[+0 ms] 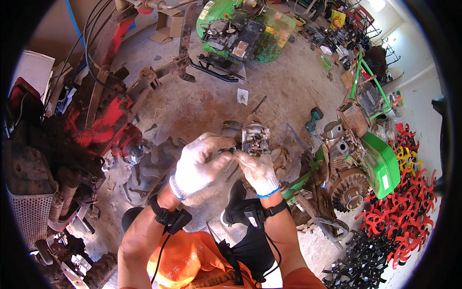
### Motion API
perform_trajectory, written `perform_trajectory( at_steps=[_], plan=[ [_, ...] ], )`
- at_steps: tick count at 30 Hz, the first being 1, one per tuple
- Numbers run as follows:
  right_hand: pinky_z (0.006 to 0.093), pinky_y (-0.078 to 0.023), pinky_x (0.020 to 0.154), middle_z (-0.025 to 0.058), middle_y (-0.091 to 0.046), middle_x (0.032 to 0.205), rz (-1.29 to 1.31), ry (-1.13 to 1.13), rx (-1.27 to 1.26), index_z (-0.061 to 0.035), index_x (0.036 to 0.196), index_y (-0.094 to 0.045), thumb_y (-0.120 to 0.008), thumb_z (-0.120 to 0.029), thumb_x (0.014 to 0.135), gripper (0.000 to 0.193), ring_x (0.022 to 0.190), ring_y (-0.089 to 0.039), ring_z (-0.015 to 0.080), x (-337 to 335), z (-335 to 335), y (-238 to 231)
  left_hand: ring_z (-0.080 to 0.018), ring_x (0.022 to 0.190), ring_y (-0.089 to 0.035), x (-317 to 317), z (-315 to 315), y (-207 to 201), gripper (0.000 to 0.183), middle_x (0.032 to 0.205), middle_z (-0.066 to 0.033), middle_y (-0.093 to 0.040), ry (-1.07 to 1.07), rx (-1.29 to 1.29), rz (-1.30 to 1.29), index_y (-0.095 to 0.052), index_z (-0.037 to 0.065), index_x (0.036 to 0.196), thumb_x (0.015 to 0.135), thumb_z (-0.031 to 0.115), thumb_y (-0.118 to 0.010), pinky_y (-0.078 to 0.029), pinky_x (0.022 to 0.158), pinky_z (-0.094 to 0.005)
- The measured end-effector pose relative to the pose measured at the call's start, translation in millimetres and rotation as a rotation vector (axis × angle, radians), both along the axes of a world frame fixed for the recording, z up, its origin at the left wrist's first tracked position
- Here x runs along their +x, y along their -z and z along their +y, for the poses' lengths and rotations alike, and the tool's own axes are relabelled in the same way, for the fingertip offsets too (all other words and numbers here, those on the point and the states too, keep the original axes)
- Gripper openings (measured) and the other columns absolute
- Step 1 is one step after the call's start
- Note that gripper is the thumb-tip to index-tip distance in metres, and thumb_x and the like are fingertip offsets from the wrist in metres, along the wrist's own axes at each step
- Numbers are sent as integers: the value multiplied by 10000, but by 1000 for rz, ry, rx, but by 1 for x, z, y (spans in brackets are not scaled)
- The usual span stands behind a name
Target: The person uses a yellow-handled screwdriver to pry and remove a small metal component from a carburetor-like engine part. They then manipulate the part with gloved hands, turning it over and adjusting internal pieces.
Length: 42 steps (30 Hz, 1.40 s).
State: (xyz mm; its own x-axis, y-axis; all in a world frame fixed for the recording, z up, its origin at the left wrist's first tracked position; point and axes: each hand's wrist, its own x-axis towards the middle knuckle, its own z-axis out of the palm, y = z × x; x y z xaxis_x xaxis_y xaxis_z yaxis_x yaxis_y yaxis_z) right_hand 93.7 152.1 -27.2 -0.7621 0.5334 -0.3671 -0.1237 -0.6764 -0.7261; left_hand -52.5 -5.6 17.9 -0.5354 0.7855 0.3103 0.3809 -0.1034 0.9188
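White work gloves cover both of my hands, which meet in front of my knees. My left hand (202,161) is closed, thumb and fingertips pinched around a small dark metal part (231,150). Close against it, my right hand (257,169) has its fingers bent together at the same spot; what lies in its grasp is hidden. Just beyond the right fingers is a silver-grey metal assembly with small fittings (256,136), its lower side covered by the glove. A dark round part (232,127) lies to its left.
A partly dismantled engine (344,180) with a green tank (381,166) stands on the right, beside piled red curved blades (397,207). A teal power tool (314,119) lies on the floor. Rusty red machinery (103,123) fills the left; a green machine (245,36) stands ahead.
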Motion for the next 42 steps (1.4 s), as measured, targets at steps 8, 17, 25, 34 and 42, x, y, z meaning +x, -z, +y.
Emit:
perform_trajectory(
  at_steps=[8,17,25,34,42],
  plan=[
    [418,-653,849,162,-719,1144,161,-35,0,-1,1372,-577,-794,132,873,560,981,-756,275,-1,1,-4,-243,958,-759,1,1,0,252,1085,-151,-775,-18,-65,105,-776,3,1202,956,51,-753,-591,860,-347],
    [500,-521,1087,192,-650,1450,544,-149,-198,-7,1536,-536,-735,-136,930,651,1253,-660,341,-11,8,-1,-167,1123,-704,5,5,6,271,1198,-131,-785,-2,10,-677,-660,-103,1319,1073,10,-636,-547,1044,-329],
    [485,-508,1059,162,-643,1452,619,-186,-302,7,1527,-528,-753,-182,952,646,1261,-634,328,-11,11,-11,-157,1133,-689,6,2,5,289,1259,-134,-767,18,-3,-695,-648,-108,1340,1076,10,-635,-542,1053,-332],
    [481,-549,1026,155,-678,1385,563,-166,-280,-1,1491,-560,-740,-257,1018,567,1229,-669,342,-12,11,-10,-146,1129,-682,6,2,5,282,1254,-119,-768,47,32,-713,-664,-99,1331,1075,18,-640,-540,1049,-329],
    [458,-581,976,149,-690,1304,545,-112,-332,-27,1318,-662,-702,-281,1076,353,1214,-668,367,-12,9,-9,-95,978,-626,7,4,5,295,1141,-48,-742,-17,-15,-747,-690,-67,1319,1067,86,-689,-505,890,-281]
  ],
)
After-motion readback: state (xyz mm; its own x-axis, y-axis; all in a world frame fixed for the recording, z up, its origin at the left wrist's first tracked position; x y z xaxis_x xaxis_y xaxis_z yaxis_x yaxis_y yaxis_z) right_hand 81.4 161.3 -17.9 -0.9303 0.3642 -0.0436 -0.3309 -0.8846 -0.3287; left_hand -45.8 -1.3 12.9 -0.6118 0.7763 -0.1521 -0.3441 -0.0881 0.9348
